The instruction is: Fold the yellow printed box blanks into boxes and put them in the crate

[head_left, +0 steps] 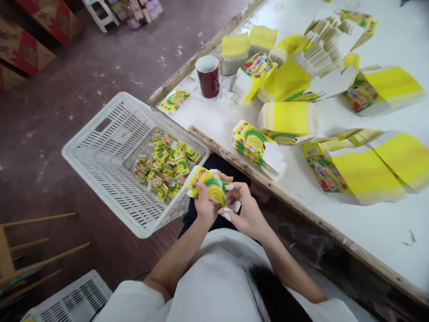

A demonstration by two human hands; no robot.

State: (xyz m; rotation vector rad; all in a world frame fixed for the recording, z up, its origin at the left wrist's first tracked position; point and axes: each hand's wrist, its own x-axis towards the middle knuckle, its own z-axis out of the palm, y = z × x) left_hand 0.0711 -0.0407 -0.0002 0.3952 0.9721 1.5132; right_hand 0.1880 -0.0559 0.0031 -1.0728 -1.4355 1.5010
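Observation:
Both my hands hold one small yellow and green printed carton (209, 185) above my lap. My left hand (203, 206) grips its lower left side. My right hand (243, 209) closes on its right end, fingers curled over the white flaps. Just left of the carton is a white plastic basket (100, 152), with several folded small cartons (164, 165) lying in its bottom. A short stack of flat carton blanks (256, 145) lies at the near edge of the white table (375, 223), a little beyond my hands.
More stacks and fans of yellow carton blanks (365, 167) cover the table. A dark red mug (208, 76) stands near its far left corner. Another white crate (72, 299) and wooden sticks (36, 255) are at lower left. Red cardboard boxes (23, 49) sit on the floor.

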